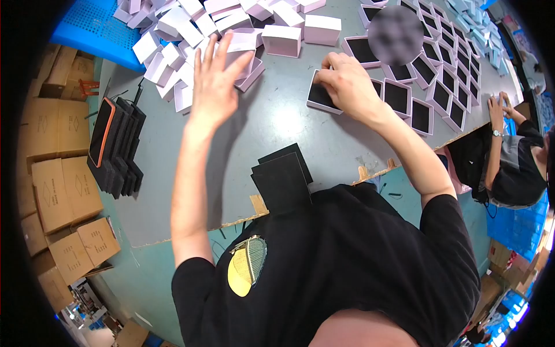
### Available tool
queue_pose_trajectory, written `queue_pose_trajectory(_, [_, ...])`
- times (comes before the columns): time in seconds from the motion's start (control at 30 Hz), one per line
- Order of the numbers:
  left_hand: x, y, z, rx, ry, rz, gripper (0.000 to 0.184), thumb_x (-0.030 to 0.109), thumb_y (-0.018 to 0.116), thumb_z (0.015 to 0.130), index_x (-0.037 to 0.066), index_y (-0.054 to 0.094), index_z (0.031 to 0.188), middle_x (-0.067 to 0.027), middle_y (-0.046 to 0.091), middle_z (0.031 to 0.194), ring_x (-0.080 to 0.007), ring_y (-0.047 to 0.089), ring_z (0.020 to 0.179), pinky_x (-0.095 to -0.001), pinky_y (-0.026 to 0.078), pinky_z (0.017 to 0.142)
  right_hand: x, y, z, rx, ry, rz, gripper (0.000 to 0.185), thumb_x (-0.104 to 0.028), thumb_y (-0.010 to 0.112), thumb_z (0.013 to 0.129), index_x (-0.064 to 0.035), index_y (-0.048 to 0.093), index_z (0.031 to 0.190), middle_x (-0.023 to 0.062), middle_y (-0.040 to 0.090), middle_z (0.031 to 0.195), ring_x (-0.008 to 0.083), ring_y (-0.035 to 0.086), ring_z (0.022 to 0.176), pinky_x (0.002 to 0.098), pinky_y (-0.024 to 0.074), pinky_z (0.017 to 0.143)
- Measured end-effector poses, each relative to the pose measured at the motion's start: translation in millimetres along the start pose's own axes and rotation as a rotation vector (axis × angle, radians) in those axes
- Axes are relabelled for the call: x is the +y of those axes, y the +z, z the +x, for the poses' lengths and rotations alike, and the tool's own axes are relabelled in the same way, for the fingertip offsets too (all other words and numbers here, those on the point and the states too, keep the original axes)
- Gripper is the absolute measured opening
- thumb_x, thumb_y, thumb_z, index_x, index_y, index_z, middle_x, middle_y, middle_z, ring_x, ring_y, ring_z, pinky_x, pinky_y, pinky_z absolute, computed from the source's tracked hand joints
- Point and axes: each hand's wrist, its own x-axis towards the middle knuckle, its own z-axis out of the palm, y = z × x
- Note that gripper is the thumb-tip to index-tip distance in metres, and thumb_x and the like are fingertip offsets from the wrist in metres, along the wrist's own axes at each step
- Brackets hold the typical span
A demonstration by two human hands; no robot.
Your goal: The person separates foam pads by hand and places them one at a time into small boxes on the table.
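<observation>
My left hand (215, 87) reaches over a heap of pale pinkish-white open boxes (179, 26), fingers spread, its fingertips over or against one box; I cannot tell if they touch. My right hand (351, 84) has its fingers curled down at the edge of a small pale box with a black insert (321, 97), which rests on the table. Just right of it stand rows of similar boxes with black inserts (398, 97). A small stack of black square sheets (281, 179) lies at the table's front edge, near my body.
Stacked black foam pieces (118, 150) stand at the left of the grey table (277, 110). A blue crate (95, 34) is at the back left. Cardboard boxes (63, 185) line the floor on the left. Another person (514, 156) works at the right, near light-blue pieces (483, 32).
</observation>
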Motion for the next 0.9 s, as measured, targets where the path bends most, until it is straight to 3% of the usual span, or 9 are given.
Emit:
queue_pose_trajectory(0.1, [-31,3,-1,-0.159,0.025,0.023,0.06,-0.016,0.056,0.069,0.01,0.061,0.123,-0.0136,0.04,0.151,-0.0388,0.041,0.134,-0.0524,0.03,0.115,-62,-40,-4,-0.165,0.07,0.734,0.025,-0.015,0.074,0.081,-0.0036,0.071,0.102,0.0118,0.063,0.102,0.0314,0.06,0.1,0.0433,0.0495,0.087])
queue_pose_trajectory(0.17, [-42,8,-5,-0.166,0.032,0.002,0.056,-0.01,0.062,0.069,0.007,0.06,0.122,-0.015,0.045,0.145,-0.0374,0.046,0.128,-0.0504,0.033,0.112,-94,-39,-17,-0.18,-0.106,0.572,0.031,-0.019,0.079,0.078,-0.0056,0.07,0.105,0.0089,0.064,0.101,0.0285,0.059,0.099,0.0387,0.0463,0.09])
queue_pose_trajectory(0.23, [-47,8,3,-0.128,0.036,0.017,0.056,-0.004,0.068,0.068,0.005,0.059,0.122,-0.0167,0.05,0.138,-0.0371,0.049,0.123,-0.0493,0.036,0.109,-106,-25,-29,-0.163,-0.096,0.595,0.031,-0.02,0.081,0.075,-0.0075,0.071,0.101,0.0069,0.063,0.099,0.0274,0.059,0.099,0.0382,0.0447,0.089])
queue_pose_trajectory(0.43, [-28,-30,-3,0.03,-0.035,-0.077,0.059,0.01,0.074,0.068,0.001,0.055,0.124,-0.0219,0.055,0.124,-0.0442,0.049,0.118,-0.0498,0.04,0.102,-106,-16,-31,0.031,-0.079,0.998,0.017,-0.013,0.078,0.073,-0.0097,0.072,0.088,0.0092,0.064,0.093,0.0301,0.061,0.094,0.041,0.0484,0.085])
queue_pose_trajectory(0.5, [-14,-16,-16,-0.006,-0.186,-0.346,0.065,0.007,0.074,0.067,-0.001,0.051,0.127,-0.0216,0.054,0.123,-0.0425,0.049,0.119,-0.0464,0.039,0.104,-103,-24,-31,-0.069,0.072,1.325,0.015,-0.006,0.078,0.075,-0.0029,0.07,0.087,0.0092,0.064,0.091,0.0244,0.062,0.09,0.0353,0.0479,0.081])
queue_pose_trajectory(0.57, [6,-9,-10,-0.122,-0.09,-0.472,0.074,0.007,0.077,0.064,0.001,0.047,0.131,-0.0204,0.052,0.126,-0.0403,0.05,0.121,-0.0458,0.038,0.105,-91,-43,-30,-0.106,0.263,1.396,0.017,-0.006,0.077,0.08,-0.0017,0.069,0.094,0.0053,0.066,0.092,0.0135,0.062,0.09,0.0302,0.0479,0.081])
queue_pose_trajectory(0.63, [21,-4,-13,-0.288,-0.139,-0.625,0.091,0.009,0.082,0.058,0.004,0.041,0.139,-0.0189,0.051,0.129,-0.0375,0.05,0.122,-0.0439,0.038,0.106,-74,-48,-36,0.077,0.397,1.515,0.016,-0.005,0.076,0.081,-0.0012,0.069,0.096,0.0034,0.068,0.091,0.0098,0.062,0.088,0.028,0.0499,0.08])
queue_pose_trajectory(0.77, [55,13,5,-0.4,-0.107,-0.785,0.116,0.012,0.086,0.054,0.006,0.027,0.153,-0.0169,0.051,0.131,-0.0339,0.051,0.122,-0.0415,0.04,0.106,-32,-69,-36,0.367,0.647,1.285,0.015,-0.004,0.076,0.081,-0.001,0.069,0.093,0.002,0.069,0.089,0.012,0.066,0.088,0.0294,0.0523,0.079])
queue_pose_trajectory(0.9, [81,20,16,-0.425,-0.164,-0.897,0.117,0.011,0.087,0.054,0.007,0.026,0.154,-0.0174,0.055,0.13,-0.0321,0.054,0.121,-0.0411,0.043,0.105,-22,-37,-34,0.377,0.211,0.487,0.016,-0.016,0.077,0.074,-0.0096,0.072,0.087,0.0044,0.069,0.087,0.0263,0.063,0.089,0.0407,0.0483,0.081])
